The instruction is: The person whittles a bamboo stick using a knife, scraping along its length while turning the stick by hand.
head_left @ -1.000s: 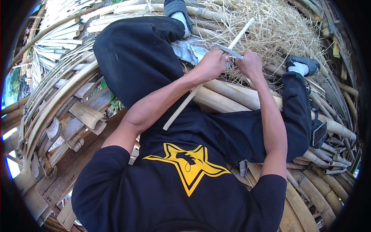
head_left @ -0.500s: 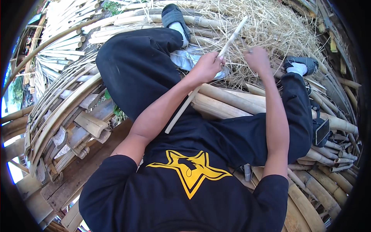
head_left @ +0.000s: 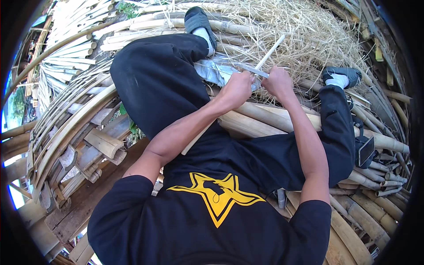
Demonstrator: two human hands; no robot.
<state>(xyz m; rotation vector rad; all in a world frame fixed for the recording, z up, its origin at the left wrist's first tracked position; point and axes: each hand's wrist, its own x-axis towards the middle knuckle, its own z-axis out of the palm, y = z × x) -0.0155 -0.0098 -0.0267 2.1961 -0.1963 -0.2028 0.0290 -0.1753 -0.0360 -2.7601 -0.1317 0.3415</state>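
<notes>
A long pale bamboo strip [head_left: 272,52] runs slantwise from my lap up past my hands. My left hand [head_left: 240,88] is closed around its middle, and its lower end [head_left: 197,138] shows below my left forearm. In my right hand [head_left: 278,82] is a knife, gripped in a closed fist. The knife's blade [head_left: 252,69] points left and lies across the strip just beyond my left fingers. My right fist hides the knife's handle. Below both hands is a crumpled silvery sheet [head_left: 213,72].
Thin shavings [head_left: 300,31] are heaped beyond my hands. Split bamboo pieces [head_left: 260,121] lie between my legs, with stacked bamboo slats [head_left: 73,132] at left. More bamboo poles [head_left: 371,216] lie at right, and a phone-like device [head_left: 365,152] is by my right knee.
My right hand has come left and nearer, bringing the knife blade across the strip. My left hand and the strip have shifted slightly toward me.
</notes>
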